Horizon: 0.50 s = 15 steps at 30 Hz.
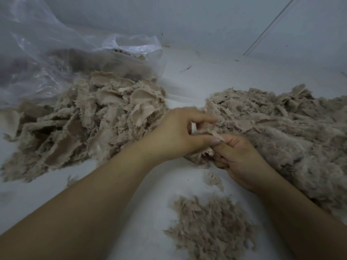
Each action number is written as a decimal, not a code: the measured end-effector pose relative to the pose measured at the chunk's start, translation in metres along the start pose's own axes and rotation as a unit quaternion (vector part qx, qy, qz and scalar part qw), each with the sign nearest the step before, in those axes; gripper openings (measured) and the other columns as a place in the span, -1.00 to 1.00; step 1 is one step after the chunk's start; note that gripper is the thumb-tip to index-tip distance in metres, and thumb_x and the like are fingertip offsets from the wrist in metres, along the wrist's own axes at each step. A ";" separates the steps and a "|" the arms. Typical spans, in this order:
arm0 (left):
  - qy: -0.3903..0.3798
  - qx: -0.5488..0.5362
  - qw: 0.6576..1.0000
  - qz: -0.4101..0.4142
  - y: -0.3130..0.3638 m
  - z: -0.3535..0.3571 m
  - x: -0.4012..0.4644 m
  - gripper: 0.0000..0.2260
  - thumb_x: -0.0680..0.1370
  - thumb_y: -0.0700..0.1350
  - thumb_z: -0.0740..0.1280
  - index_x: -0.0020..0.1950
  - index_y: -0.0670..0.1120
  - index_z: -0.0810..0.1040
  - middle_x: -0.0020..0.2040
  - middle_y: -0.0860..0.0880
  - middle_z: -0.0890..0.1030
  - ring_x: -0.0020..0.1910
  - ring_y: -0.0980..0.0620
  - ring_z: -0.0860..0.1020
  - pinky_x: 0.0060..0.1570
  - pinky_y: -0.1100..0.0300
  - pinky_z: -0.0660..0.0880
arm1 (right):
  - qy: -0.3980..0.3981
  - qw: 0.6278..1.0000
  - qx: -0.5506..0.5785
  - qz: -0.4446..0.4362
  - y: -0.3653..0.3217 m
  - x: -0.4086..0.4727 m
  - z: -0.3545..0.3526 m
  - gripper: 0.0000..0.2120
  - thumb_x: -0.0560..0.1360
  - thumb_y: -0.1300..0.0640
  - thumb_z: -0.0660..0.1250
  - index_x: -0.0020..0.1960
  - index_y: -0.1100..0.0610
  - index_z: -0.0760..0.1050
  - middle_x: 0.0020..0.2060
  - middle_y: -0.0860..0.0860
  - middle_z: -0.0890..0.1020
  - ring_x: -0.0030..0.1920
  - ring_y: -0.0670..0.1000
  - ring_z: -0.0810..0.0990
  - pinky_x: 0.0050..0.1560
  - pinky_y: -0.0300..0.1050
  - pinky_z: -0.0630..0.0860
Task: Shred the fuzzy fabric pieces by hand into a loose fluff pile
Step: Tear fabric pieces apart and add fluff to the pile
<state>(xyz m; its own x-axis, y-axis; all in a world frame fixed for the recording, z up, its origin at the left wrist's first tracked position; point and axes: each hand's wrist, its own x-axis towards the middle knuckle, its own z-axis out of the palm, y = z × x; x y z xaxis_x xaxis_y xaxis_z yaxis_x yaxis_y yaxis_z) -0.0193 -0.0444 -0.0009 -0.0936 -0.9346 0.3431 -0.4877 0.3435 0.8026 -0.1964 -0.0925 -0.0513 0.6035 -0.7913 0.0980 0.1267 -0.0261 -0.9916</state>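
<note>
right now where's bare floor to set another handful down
Bare white floor lies beyond the hands, bordered by the plastic bag, the wall and both big fabric heaps. A smaller patch sits between the left forearm and the small fluff pile. The left heap and right heap are crowded.

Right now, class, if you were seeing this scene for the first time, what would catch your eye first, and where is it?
First, the two hands at the centre: the left hand and right hand pinch one fabric scrap between them. Big heaps of fuzzy beige pieces flank them, the left heap beside a clear plastic bag, the right heap opposite. A small fluff pile lies nearest.
</note>
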 end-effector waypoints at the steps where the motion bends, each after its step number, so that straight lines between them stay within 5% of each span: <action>1: -0.017 0.010 1.000 0.004 0.001 0.005 -0.001 -0.79 0.41 -0.13 0.54 0.02 0.03 0.70 -0.15 0.03 0.65 -0.28 0.13 0.58 -0.24 0.19 0.53 | 0.003 1.000 0.007 -0.001 0.000 0.000 0.000 -0.77 0.49 0.01 0.35 -0.25 0.10 0.65 -0.57 -0.08 0.27 -0.55 -0.13 0.14 -0.50 -0.24 0.14; 5: 0.167 -0.006 0.986 0.013 -0.001 0.001 0.005 -0.94 0.43 -0.26 0.50 -0.15 -0.11 0.72 -0.27 0.12 0.65 -0.28 0.22 0.60 -0.20 0.32 0.52 | 0.026 0.998 0.054 0.021 -0.002 0.002 -0.002 -0.75 0.52 0.05 0.33 -0.28 0.10 0.65 -0.53 -0.05 0.29 -0.54 -0.14 0.16 -0.52 -0.31 0.17; 7: 0.260 0.120 0.957 0.036 -0.007 -0.016 0.007 -0.94 0.46 -0.28 0.45 -0.15 -0.15 0.69 -0.23 0.02 0.64 -0.21 0.08 0.60 -0.14 0.19 0.55 | 0.054 0.994 0.085 0.037 -0.002 0.004 -0.003 -0.74 0.52 0.09 0.27 -0.16 0.19 0.67 -0.49 -0.03 0.29 -0.52 -0.15 0.18 -0.53 -0.33 0.18; 12: 0.155 0.491 0.855 -0.065 -0.021 -0.027 0.000 -0.87 0.47 -0.21 0.35 -0.19 -0.29 0.57 -0.01 -0.23 0.45 0.03 -0.25 0.45 -0.17 -0.08 0.41 | 0.105 0.981 0.134 0.094 -0.003 0.009 -0.005 -0.74 0.65 0.21 0.12 0.10 0.28 0.57 -0.46 -0.05 0.37 -0.54 -0.17 0.22 -0.57 -0.35 0.21; 15: 0.164 0.507 0.844 0.061 -0.007 -0.013 -0.003 -0.94 0.30 -0.25 0.33 -0.33 -0.26 0.54 -0.15 -0.19 0.47 -0.09 -0.21 0.46 -0.19 -0.08 0.40 | 0.113 0.977 0.143 0.114 -0.003 0.010 -0.006 -0.75 0.65 0.21 0.14 0.14 0.31 0.53 -0.47 -0.06 0.39 -0.55 -0.17 0.23 -0.58 -0.35 0.20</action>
<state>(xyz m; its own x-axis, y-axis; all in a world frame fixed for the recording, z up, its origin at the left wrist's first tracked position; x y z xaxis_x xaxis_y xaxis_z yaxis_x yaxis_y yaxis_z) -0.0043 -0.0427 -0.0007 -0.0337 -0.7653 0.6428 -0.9994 0.0260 -0.0214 -0.1958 -0.1041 -0.0475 0.4571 -0.8717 -0.1766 0.2435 0.3136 -0.9178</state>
